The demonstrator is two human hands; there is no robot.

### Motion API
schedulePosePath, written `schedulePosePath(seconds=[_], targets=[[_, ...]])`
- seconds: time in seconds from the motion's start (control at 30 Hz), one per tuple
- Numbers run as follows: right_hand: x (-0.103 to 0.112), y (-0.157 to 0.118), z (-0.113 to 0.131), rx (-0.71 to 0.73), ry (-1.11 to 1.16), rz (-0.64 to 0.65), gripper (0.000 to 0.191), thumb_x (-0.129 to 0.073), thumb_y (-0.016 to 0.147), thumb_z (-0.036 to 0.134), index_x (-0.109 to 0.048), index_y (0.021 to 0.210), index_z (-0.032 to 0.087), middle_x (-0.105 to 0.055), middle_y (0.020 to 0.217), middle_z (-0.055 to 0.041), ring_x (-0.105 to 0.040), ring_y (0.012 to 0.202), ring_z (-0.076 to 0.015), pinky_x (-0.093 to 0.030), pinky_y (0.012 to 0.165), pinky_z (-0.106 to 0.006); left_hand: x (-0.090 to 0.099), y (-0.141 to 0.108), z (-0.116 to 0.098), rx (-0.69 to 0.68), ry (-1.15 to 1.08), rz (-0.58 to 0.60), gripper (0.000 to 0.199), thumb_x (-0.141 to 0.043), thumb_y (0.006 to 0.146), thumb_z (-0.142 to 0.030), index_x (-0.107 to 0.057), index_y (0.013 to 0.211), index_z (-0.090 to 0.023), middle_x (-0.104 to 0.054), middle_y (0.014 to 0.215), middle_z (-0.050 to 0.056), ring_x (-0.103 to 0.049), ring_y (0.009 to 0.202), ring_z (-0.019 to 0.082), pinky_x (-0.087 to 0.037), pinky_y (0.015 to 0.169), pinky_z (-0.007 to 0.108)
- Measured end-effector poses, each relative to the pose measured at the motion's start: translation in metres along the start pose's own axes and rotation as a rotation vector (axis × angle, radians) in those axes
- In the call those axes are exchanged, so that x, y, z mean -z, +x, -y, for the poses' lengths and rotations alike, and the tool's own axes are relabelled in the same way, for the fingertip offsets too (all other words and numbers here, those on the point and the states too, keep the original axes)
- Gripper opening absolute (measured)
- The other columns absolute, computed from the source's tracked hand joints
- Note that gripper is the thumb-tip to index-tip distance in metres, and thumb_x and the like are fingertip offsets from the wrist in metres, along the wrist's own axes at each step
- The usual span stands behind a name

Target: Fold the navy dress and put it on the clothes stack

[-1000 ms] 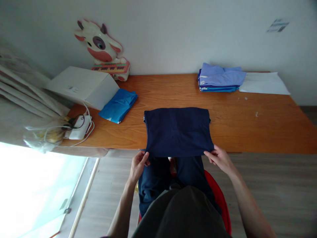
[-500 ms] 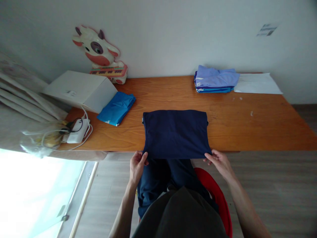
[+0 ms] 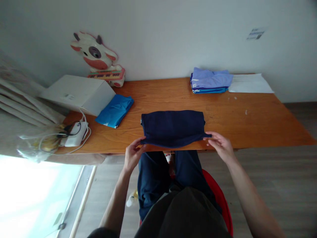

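Note:
A dark navy piece of cloth [image 3: 173,127], perhaps a garment, lies folded across the wooden table near its front edge. Its near edge is lifted a little and sags in the middle. My left hand [image 3: 133,152] pinches the near left corner between thumb and fingers. At the near right corner, my right hand [image 3: 220,144] grips a small point of the same cloth. What lies under the navy cloth is hidden, though a bit of patterned fabric peeps out at its left side.
On the wooden table [image 3: 247,129] lie folded blue cloth [image 3: 115,110], a stack of purple and blue cloths [image 3: 210,79] and white paper [image 3: 251,83]. At the left stand a white box [image 3: 79,92], a cow toy keyboard [image 3: 97,58] and a power strip [image 3: 76,134] with cables.
Both hands have raised the cloth's near edge and moved it away from my lap, over the table. The cloth now looks shorter front to back. The view has shifted slightly.

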State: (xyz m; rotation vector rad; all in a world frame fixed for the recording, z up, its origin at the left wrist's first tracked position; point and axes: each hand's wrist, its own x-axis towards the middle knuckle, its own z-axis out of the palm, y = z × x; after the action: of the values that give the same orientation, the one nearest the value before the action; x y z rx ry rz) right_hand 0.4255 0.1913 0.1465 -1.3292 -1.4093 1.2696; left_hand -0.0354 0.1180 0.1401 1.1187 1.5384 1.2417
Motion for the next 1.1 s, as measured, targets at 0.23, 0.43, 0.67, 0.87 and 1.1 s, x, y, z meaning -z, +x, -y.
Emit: schedulePosePath(seconds=[0.23, 0.43, 0.67, 0.87, 1.1], targets=[[-0.003, 0.074, 0.025, 0.331, -0.249, -0.226, 0.031, -0.078, 0.093, 0.056, -0.078, 0.101, 0.026, -0.075, 0.103, -0.0060, -0.069, 0.090, -0.0227, -0.056, 0.077, -0.036, -0.014, 0.073, -0.028, -0.288, 0.192, -0.229, 0.032, -0.080, 0.090, -0.051, -0.078, 0.097, -0.020, -0.063, 0.079, 0.001, -0.057, 0.069, 0.016, -0.045, 0.060, 0.025], [-0.010, 0.087, 0.032, 0.304, -0.159, -0.242, 0.037, -0.070, 0.096, 0.063, -0.067, 0.108, 0.028, -0.064, 0.084, -0.0013, -0.060, 0.075, -0.0205, -0.049, 0.068, -0.034, -0.033, 0.085, -0.037, -0.290, 0.088, -0.242, 0.041, -0.068, 0.098, -0.062, -0.065, 0.102, -0.022, -0.052, 0.077, -0.003, -0.047, 0.067, 0.014, -0.038, 0.060, 0.025], [-0.008, 0.046, 0.019, 0.194, -0.130, -0.300, 0.038, -0.068, 0.093, 0.065, -0.066, 0.105, 0.028, -0.062, 0.087, -0.0027, -0.053, 0.071, -0.0202, -0.043, 0.063, -0.034, -0.039, 0.038, -0.036, -0.207, 0.079, -0.270, 0.035, -0.067, 0.099, -0.058, -0.066, 0.101, -0.023, -0.049, 0.072, -0.003, -0.044, 0.064, 0.015, -0.033, 0.059, 0.027], [-0.003, 0.039, 0.012, 0.165, -0.147, -0.250, 0.036, -0.070, 0.094, 0.062, -0.067, 0.106, 0.028, -0.065, 0.086, -0.0020, -0.056, 0.072, -0.0199, -0.045, 0.064, -0.033, -0.037, 0.036, -0.027, -0.168, 0.077, -0.249, 0.034, -0.072, 0.097, -0.056, -0.070, 0.100, -0.022, -0.046, 0.068, -0.004, -0.041, 0.061, 0.015, -0.030, 0.057, 0.027], [-0.011, 0.105, 0.014, 0.273, -0.291, -0.272, 0.036, -0.065, 0.098, 0.059, -0.064, 0.110, 0.025, -0.073, 0.101, -0.0067, -0.066, 0.086, -0.0239, -0.052, 0.079, -0.037, -0.032, 0.089, -0.029, -0.211, 0.152, -0.235, 0.033, -0.074, 0.095, -0.052, -0.073, 0.095, -0.019, -0.061, 0.073, -0.001, -0.052, 0.064, 0.015, -0.037, 0.058, 0.026]])
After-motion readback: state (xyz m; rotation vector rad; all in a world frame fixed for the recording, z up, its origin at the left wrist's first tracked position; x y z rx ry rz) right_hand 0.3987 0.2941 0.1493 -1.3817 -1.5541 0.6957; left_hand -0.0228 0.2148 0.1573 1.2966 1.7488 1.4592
